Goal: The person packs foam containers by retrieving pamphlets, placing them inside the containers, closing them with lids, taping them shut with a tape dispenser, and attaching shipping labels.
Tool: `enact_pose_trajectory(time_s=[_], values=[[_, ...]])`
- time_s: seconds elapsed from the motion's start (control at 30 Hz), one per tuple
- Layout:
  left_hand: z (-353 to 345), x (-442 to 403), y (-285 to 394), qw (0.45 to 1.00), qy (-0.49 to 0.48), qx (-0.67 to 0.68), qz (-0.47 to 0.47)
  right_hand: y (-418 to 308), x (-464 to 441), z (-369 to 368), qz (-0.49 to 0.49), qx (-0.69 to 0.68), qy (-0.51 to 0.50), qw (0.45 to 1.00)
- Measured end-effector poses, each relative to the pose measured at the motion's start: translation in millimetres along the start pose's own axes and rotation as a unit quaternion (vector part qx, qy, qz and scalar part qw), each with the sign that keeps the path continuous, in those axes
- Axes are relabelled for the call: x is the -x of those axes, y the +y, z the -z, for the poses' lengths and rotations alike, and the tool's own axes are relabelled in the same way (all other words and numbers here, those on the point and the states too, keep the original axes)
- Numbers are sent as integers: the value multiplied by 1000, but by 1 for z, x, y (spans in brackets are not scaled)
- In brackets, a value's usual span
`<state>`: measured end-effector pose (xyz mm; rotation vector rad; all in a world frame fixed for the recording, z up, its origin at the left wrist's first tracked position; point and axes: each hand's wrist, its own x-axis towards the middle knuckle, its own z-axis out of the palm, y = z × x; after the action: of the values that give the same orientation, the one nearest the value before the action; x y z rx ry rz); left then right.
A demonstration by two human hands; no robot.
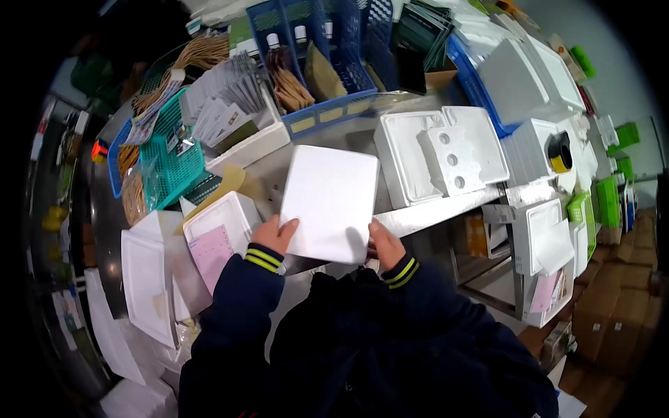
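Observation:
A white foam box [331, 202] with a smooth, plain face turned up is between my two hands, over the front edge of the metal table. How deep it goes is hidden from above. My left hand [274, 235] grips its lower left edge, the thumb lying on the top face. At the lower right edge, my right hand [385, 245] is closed on the side, some fingers out of sight beneath. To the right sits an open white foam box [401, 160], with a white foam insert [453, 160] with round holes leaning across it.
Blue plastic bins [317, 115] with paper pouches stand at the back. Left are a teal basket [171, 167], a foam tray of cards [254, 143] and an open foam box with a pink sheet [211, 254]. A tape roll [559, 153] rests on foam pieces at right.

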<state>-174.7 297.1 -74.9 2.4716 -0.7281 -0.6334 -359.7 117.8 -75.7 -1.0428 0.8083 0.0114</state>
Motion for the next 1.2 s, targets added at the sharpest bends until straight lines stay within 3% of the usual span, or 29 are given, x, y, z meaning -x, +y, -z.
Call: enact_pose_trajectory(time_s=[0.03, 0.1, 0.2, 0.3, 0.47, 0.67, 0.73, 0.77, 0.8, 0.87, 0.97, 1.0, 1.07, 1.1, 1.2], values=[[9, 4, 6, 995, 43, 78, -43, -5, -4, 4, 10, -3, 49, 999], [33, 9, 28, 997, 16, 71, -30, -50, -5, 9, 62, 34, 19, 997], [46, 4, 51, 991, 62, 109, -50, -87, -23, 11, 112, 22, -1, 993], [39, -6, 55, 977, 189, 79, -62, -100, -37, 9, 116, 27, -7, 993], [44, -22, 49, 972, 202, 73, -99, -102, -45, 9, 132, 18, -21, 991], [43, -31, 42, 973, 211, 52, -78, -96, -56, 9, 152, 23, -14, 988], [41, -33, 43, 969, 229, 48, -80, -85, -65, 3, 236, 25, -22, 971], [41, -34, 43, 971, 222, 45, -69, -81, -66, -5, 311, 90, 36, 946], [43, -36, 44, 974, 217, 42, -59, -79, -62, -16, 352, 243, 110, 897], [43, -31, 45, 979, 202, 12, -37, -72, -54, -31, 441, 306, 239, 809], [26, 1, 47, 979, 191, 35, -65, -52, -44, -13, 461, 261, 182, 829], [16, 15, 47, 976, 194, 53, -85, -34, -40, -3, 423, 236, 171, 858], [-1, 40, 44, 983, 156, 64, -69, -10, -22, 12, 388, 217, 147, 884], [-8, 52, 43, 985, 133, 98, -58, 7, -20, 20, 435, 230, 134, 860], [-31, 66, 30, 982, 115, 146, -34, 38, -12, 37, 373, 167, 45, 912]])
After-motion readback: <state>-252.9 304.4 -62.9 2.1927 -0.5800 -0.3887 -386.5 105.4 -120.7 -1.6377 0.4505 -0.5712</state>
